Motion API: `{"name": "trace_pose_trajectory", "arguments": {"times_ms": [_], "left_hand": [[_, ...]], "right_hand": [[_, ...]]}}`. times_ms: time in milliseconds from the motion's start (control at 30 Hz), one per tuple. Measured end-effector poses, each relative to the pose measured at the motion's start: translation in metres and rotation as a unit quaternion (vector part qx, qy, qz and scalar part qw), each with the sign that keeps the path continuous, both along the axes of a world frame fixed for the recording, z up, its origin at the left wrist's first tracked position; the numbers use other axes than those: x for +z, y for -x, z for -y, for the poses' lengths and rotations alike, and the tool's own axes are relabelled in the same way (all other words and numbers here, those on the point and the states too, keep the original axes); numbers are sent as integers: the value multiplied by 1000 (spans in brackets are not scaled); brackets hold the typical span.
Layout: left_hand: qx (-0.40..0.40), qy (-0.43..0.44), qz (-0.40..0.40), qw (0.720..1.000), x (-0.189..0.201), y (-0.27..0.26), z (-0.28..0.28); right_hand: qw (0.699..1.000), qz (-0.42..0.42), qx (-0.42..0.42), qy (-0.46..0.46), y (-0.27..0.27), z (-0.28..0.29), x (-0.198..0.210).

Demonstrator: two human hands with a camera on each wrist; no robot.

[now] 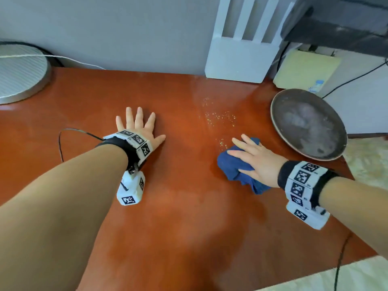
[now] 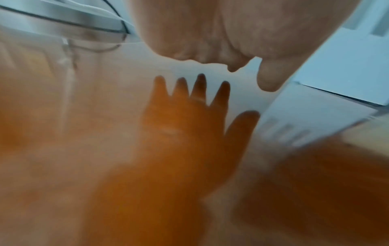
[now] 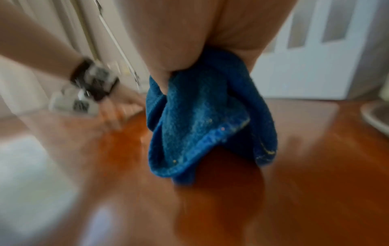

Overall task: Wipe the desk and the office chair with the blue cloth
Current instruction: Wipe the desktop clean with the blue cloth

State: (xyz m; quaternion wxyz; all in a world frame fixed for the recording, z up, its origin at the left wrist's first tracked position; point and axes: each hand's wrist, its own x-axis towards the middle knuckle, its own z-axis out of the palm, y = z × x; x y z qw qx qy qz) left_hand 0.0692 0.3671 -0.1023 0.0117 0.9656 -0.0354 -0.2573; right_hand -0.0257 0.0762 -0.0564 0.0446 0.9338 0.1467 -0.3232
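The blue cloth (image 1: 228, 164) lies bunched on the reddish-brown desk (image 1: 178, 217), right of centre. My right hand (image 1: 256, 158) presses down on it with fingers straight and slightly spread. In the right wrist view the cloth (image 3: 200, 116) bulges out from under my palm (image 3: 189, 33), with yellow specks stuck to its hem. My left hand (image 1: 139, 128) lies flat on the desk with fingers spread, holding nothing. The left wrist view shows that palm (image 2: 210, 33) above its reflection in the glossy desk (image 2: 63, 149). Yellow crumbs (image 1: 220, 117) are scattered just beyond the cloth. The office chair is out of view.
A dark round pan (image 1: 308, 124) sits at the desk's right edge, close to my right hand. A white slatted device (image 1: 241, 55) stands against the back wall. A round silver base (image 1: 19, 74) occupies the far left corner. A thin black cable (image 1: 60, 143) loops by my left wrist.
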Motion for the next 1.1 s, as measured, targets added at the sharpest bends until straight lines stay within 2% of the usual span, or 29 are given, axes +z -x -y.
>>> {"name": "trace_pose_trajectory", "arguments": {"times_ms": [67,133,300,533,833,1100], "left_hand": [[-19,3,-5,1000,-1,8,22],[-16,-1,-18,1000,-4,13,37],[5,-16,-24,1000,-10,14,43],[17,-15,-51,998,-9,-7,41],[2,-30,-58,998,-13,-35,36],[-3,-18,-76,997,-17,-46,33]], "right_hand": [[998,-12,-40,47,17,11,-25],[997,-13,-73,20,23,13,-38],[1000,6,-21,-12,1,17,-49],[996,74,11,-48,-77,6,-64],[991,92,50,-80,-172,-27,-65],[985,119,10,-121,-257,-94,-62]]}}
